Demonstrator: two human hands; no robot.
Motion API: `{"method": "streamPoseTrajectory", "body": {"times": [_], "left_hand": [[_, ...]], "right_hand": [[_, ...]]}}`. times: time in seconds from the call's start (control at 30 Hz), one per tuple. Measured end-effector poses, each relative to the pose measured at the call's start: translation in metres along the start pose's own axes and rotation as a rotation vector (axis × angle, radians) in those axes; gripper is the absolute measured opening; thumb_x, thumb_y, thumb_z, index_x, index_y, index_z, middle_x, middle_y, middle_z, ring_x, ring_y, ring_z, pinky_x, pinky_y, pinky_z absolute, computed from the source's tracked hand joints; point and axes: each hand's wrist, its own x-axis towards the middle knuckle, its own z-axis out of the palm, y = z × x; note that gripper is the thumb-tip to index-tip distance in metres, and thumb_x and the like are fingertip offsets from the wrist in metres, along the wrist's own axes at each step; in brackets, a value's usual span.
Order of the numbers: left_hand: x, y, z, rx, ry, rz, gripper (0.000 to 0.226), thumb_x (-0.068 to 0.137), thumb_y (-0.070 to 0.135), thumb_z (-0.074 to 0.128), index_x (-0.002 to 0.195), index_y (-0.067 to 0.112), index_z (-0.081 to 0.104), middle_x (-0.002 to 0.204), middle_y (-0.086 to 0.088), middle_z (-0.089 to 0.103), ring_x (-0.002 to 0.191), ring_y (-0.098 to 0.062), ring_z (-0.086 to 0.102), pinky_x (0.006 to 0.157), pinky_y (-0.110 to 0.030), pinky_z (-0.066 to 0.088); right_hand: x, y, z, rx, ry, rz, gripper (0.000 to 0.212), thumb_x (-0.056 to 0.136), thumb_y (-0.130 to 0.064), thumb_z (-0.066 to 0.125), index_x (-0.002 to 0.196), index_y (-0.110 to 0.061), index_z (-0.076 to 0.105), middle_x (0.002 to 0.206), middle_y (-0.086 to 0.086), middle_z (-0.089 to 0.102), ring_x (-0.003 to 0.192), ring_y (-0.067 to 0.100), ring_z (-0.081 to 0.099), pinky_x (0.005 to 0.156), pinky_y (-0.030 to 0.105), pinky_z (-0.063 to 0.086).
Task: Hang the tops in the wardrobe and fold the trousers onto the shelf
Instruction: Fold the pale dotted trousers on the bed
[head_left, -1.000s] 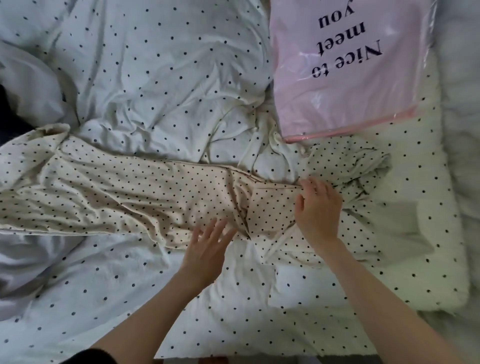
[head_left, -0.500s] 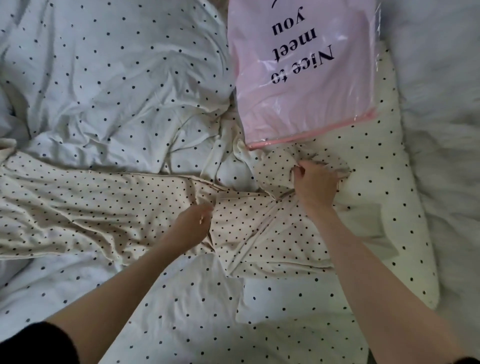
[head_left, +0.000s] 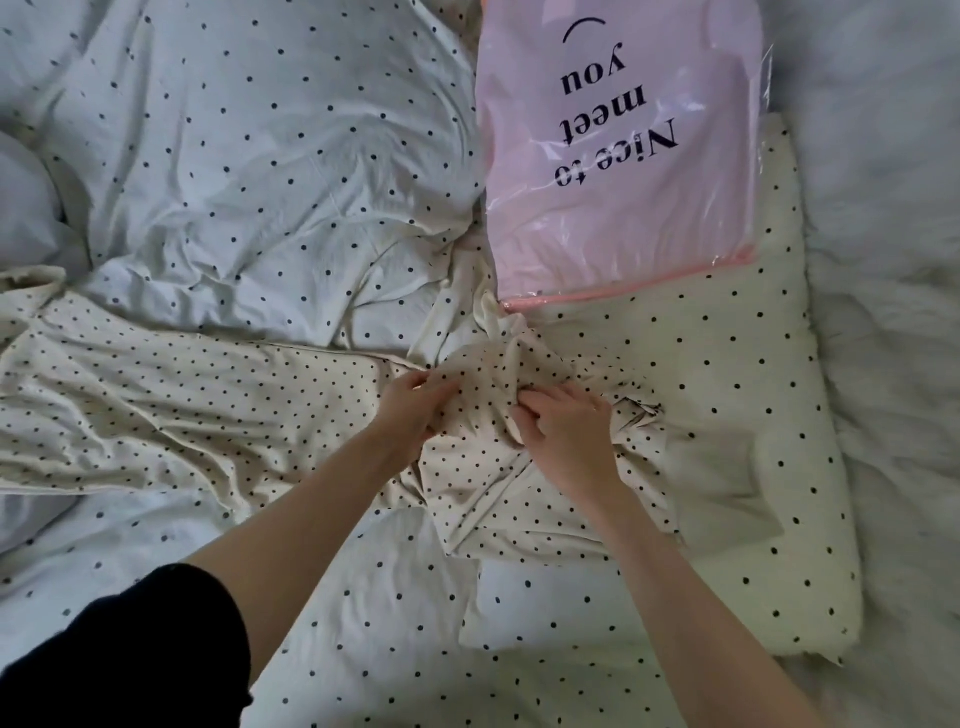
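A cream garment with small black dots (head_left: 171, 410) lies stretched across the bed from the left edge to the middle. Its right end is bunched into a crumpled mound at the centre. My left hand (head_left: 410, 405) grips the cloth on the left side of that mound, fingers curled into the fabric. My right hand (head_left: 561, 423) grips the bunched cloth on the right side, fingers curled down into the folds. The two hands sit close together. Whether the garment is a top or trousers cannot be told from here.
A pink plastic bag (head_left: 613, 171) printed "Nice to meet you" lies at the upper right, touching the garment's bunched end. A dotted white duvet (head_left: 249, 171) covers the bed, a dotted cream pillow (head_left: 727, 374) lies at the right, and white furry fabric (head_left: 893, 312) runs along the right edge.
Both hands have moved toward each other and gathered the garment's right end into a bunch. The left hand went from flat and open to gripping the cloth.
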Motion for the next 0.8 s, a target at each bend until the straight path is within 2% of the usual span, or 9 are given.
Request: {"method": "streamPoseTrajectory", "body": {"times": [0.07, 0.13, 0.2, 0.3, 0.4, 0.5, 0.6, 0.73, 0.8], "left_hand": [[-0.001, 0.002, -0.014, 0.179, 0.126, 0.120, 0.018, 0.086, 0.015, 0.065, 0.102, 0.007, 0.060, 0.084, -0.004, 0.062, 0.075, -0.017, 0.058, 0.067, -0.026, 0.050], [-0.005, 0.012, -0.034, 0.301, 0.226, 0.245, 0.012, 0.085, 0.017, 0.066, 0.093, 0.013, 0.058, 0.079, 0.001, 0.060, 0.069, -0.012, 0.055, 0.060, -0.020, 0.046], [-0.010, 0.024, -0.056, 0.347, 0.306, 0.326, 0.013, 0.086, 0.017, 0.066, 0.093, 0.014, 0.055, 0.079, 0.003, 0.058, 0.068, -0.010, 0.053, 0.057, -0.019, 0.042], [-0.019, 0.037, -0.091, 0.429, 0.420, 0.405, 0.015, 0.087, 0.015, 0.064, 0.096, 0.011, 0.053, 0.080, 0.007, 0.054, 0.067, -0.007, 0.050, 0.055, -0.017, 0.038], [-0.035, 0.044, -0.130, 0.524, 0.485, 0.446, 0.014, 0.087, 0.010, 0.063, 0.098, 0.012, 0.054, 0.079, 0.011, 0.053, 0.066, -0.004, 0.050, 0.054, -0.016, 0.039], [-0.053, 0.049, -0.178, 0.570, 0.564, 0.453, 0.016, 0.087, 0.004, 0.061, 0.101, 0.009, 0.059, 0.079, 0.008, 0.055, 0.069, -0.011, 0.052, 0.057, -0.022, 0.042], [-0.069, 0.046, -0.226, 0.598, 0.614, 0.451, 0.020, 0.086, 0.000, 0.060, 0.105, 0.005, 0.061, 0.089, 0.001, 0.058, 0.079, -0.017, 0.054, 0.067, -0.027, 0.044], [-0.087, 0.038, -0.293, 0.631, 0.655, 0.446, 0.021, 0.086, 0.001, 0.061, 0.107, 0.007, 0.062, 0.096, 0.001, 0.061, 0.073, -0.009, 0.054, 0.058, -0.012, 0.038], [-0.091, 0.038, -0.324, 0.624, 0.674, 0.429, 0.027, 0.085, -0.005, 0.058, 0.109, 0.007, 0.061, 0.101, -0.002, 0.063, 0.081, -0.011, 0.055, 0.058, -0.011, 0.038]], "right_hand": [[-0.005, 0.003, 0.001, -0.096, 0.032, 0.051, 0.031, 0.095, -0.033, 0.049, 0.122, -0.022, 0.061, 0.132, 0.000, 0.056, 0.130, 0.020, 0.041, 0.110, 0.046, 0.019], [-0.005, 0.004, 0.000, -0.163, -0.011, 0.120, 0.046, 0.096, -0.035, 0.047, 0.140, -0.025, 0.040, 0.149, 0.002, 0.035, 0.141, 0.021, 0.023, 0.112, 0.051, 0.013], [-0.003, 0.001, 0.000, -0.229, -0.107, 0.179, 0.060, 0.094, -0.037, 0.048, 0.147, -0.028, 0.022, 0.155, 0.001, 0.019, 0.144, 0.021, 0.010, 0.112, 0.056, 0.009], [0.001, -0.017, 0.006, -0.280, -0.229, 0.209, 0.068, 0.094, -0.041, 0.049, 0.149, -0.028, 0.012, 0.158, 0.001, 0.011, 0.146, 0.023, 0.003, 0.112, 0.059, 0.005], [0.005, -0.050, 0.015, -0.254, -0.313, 0.149, 0.064, 0.095, -0.040, 0.046, 0.148, -0.027, 0.013, 0.158, 0.002, 0.010, 0.146, 0.023, 0.005, 0.112, 0.058, 0.007], [0.006, -0.098, 0.030, -0.214, -0.341, 0.044, 0.057, 0.098, -0.039, 0.039, 0.148, -0.024, 0.016, 0.157, 0.002, 0.015, 0.144, 0.021, 0.012, 0.114, 0.055, 0.010], [0.009, -0.149, 0.043, -0.207, -0.352, -0.031, 0.050, 0.099, -0.038, 0.034, 0.146, -0.023, 0.023, 0.153, 0.001, 0.026, 0.142, 0.020, 0.021, 0.114, 0.054, 0.011], [0.018, -0.216, 0.062, -0.196, -0.373, -0.109, 0.040, 0.099, -0.032, 0.035, 0.136, -0.020, 0.039, 0.141, 0.001, 0.045, 0.132, 0.019, 0.038, 0.112, 0.055, 0.017], [0.023, -0.247, 0.072, -0.172, -0.408, -0.145, 0.036, 0.099, -0.032, 0.035, 0.131, -0.019, 0.043, 0.134, 0.002, 0.051, 0.126, 0.021, 0.045, 0.111, 0.053, 0.022]]}}
